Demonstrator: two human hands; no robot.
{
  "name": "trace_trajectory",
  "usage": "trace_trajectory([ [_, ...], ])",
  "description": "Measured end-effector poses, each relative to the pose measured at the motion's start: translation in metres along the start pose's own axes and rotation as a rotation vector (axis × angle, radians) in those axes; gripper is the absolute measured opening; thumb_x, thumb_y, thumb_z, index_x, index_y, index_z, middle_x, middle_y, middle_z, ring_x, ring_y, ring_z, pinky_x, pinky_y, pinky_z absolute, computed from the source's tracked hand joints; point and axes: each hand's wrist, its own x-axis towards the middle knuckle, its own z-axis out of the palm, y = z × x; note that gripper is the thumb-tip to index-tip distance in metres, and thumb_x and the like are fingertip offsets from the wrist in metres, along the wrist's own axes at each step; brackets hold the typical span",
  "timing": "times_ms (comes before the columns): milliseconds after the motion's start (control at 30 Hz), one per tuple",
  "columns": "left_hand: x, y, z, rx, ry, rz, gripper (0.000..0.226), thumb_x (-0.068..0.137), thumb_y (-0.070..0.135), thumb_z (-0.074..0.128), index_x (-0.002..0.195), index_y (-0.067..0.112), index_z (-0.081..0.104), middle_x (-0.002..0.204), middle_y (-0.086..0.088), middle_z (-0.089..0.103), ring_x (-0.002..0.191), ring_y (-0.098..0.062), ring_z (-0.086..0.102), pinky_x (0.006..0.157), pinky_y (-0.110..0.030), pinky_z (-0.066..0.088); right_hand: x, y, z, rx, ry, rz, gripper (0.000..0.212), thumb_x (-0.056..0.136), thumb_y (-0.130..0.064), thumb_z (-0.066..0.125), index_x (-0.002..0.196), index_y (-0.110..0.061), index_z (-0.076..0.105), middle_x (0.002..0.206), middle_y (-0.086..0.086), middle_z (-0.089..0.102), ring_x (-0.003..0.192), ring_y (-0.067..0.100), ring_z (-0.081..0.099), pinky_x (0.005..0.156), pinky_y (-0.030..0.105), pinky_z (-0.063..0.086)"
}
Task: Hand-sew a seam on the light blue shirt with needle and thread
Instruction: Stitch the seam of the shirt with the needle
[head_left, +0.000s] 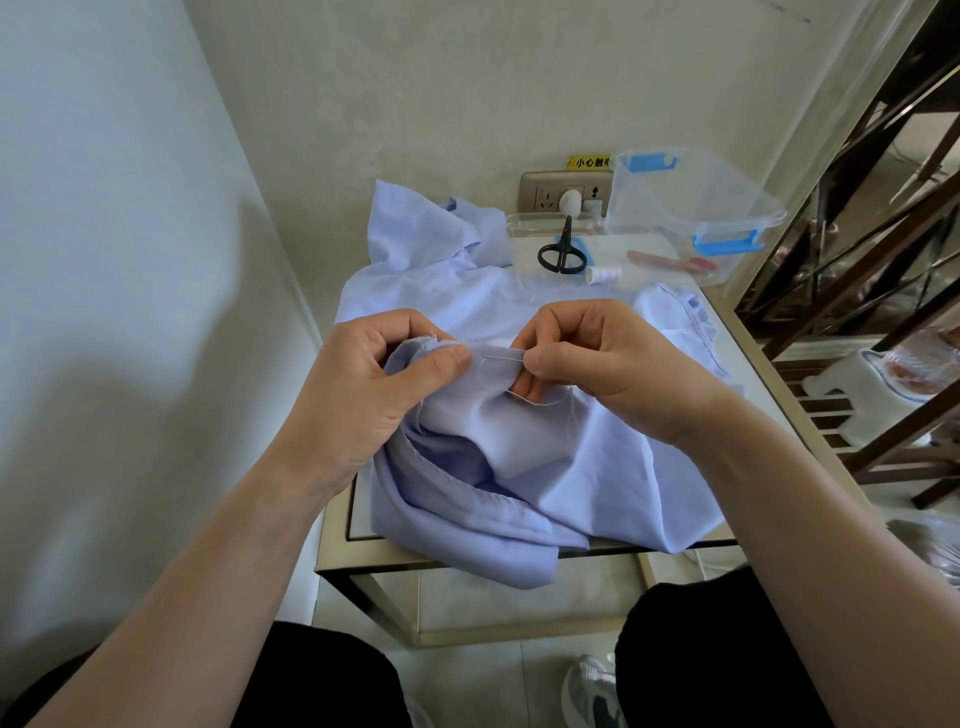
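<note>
The light blue shirt (587, 467) lies crumpled across a small table, one fold raised between my hands. My left hand (374, 384) grips the raised fabric edge, thumb pressed on top of the fold. My right hand (597, 364) pinches a thin needle (503, 356) that lies almost level, its point toward my left thumb at the fabric edge. A fine white thread (540, 401) loops below my right fingers over the cloth.
Black scissors (562, 251) lie on a clear lid at the table's back. A white thread spool (602, 274) sits beside them. A clear plastic box (691, 213) with blue clips stands back right. A dark wooden rack (857, 260) rises on the right; a wall socket (561, 193) is behind.
</note>
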Motion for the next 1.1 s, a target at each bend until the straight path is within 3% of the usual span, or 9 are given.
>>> trace_trajectory([
  [133, 0.000, -0.001, 0.002, 0.016, -0.003, 0.010, 0.014, 0.078, 0.027, 0.070, 0.064, 0.024, 0.066, 0.063, 0.009, 0.061, 0.063, -0.006, 0.055, 0.061, -0.017, 0.044, -0.001, 0.001, 0.003, -0.100, 0.056, -0.019, 0.025, 0.090, 0.007, 0.060, 0.068, -0.004, 0.055, 0.070, 0.007, 0.067, 0.063, 0.012, 0.063, 0.066, 0.019, 0.050],
  [267, -0.002, -0.002, 0.005, 0.040, -0.010, 0.014, 0.014, 0.077, 0.027, 0.071, 0.063, 0.026, 0.067, 0.064, 0.010, 0.062, 0.063, -0.006, 0.056, 0.061, -0.017, 0.045, 0.000, 0.004, 0.010, -0.186, 0.100, -0.022, 0.024, 0.090, 0.006, 0.060, 0.069, -0.004, 0.055, 0.064, 0.005, 0.064, 0.059, 0.008, 0.061, 0.064, 0.018, 0.048],
  [600, 0.002, -0.001, 0.003, -0.034, 0.021, -0.077, 0.008, 0.078, 0.029, 0.069, 0.075, 0.025, 0.075, 0.078, 0.004, 0.073, 0.076, -0.011, 0.066, 0.078, -0.030, 0.049, -0.004, -0.001, 0.005, -0.020, 0.070, -0.070, 0.028, 0.090, 0.012, 0.055, 0.070, -0.007, 0.051, 0.074, 0.006, 0.065, 0.061, 0.011, 0.062, 0.064, 0.018, 0.050],
  [800, 0.002, 0.003, 0.004, -0.121, -0.021, -0.115, 0.011, 0.079, 0.023, 0.067, 0.073, 0.024, 0.076, 0.076, 0.003, 0.072, 0.075, -0.011, 0.066, 0.074, -0.025, 0.048, -0.002, 0.004, 0.002, 0.094, 0.052, -0.085, 0.014, 0.084, -0.003, 0.059, 0.072, -0.006, 0.053, 0.073, 0.003, 0.068, 0.064, 0.015, 0.065, 0.066, 0.020, 0.051],
  [1100, -0.001, 0.010, 0.007, -0.306, -0.099, -0.194, 0.009, 0.076, 0.015, 0.067, 0.072, 0.013, 0.076, 0.075, -0.006, 0.071, 0.070, -0.015, 0.066, 0.065, -0.021, 0.052, 0.001, 0.010, -0.001, 0.173, 0.044, -0.077, 0.010, 0.085, -0.009, 0.058, 0.076, -0.006, 0.057, 0.076, 0.010, 0.067, 0.067, 0.017, 0.066, 0.069, 0.022, 0.052],
])
